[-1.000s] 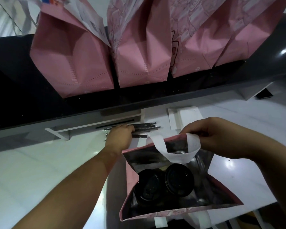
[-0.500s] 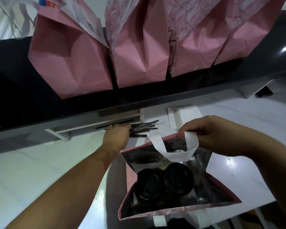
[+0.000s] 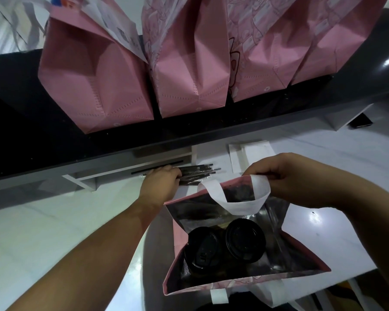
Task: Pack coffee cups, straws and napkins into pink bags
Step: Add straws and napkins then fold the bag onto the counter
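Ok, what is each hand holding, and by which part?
Right hand pinches the open bag by its far rim beside the white handle. Left hand grips the straws near their left ends.

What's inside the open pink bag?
Inside the open pink bag sit two coffee cups with black lids, side by side against a silvery lining. Only the lids show; the cup bodies and bag bottom are hidden.
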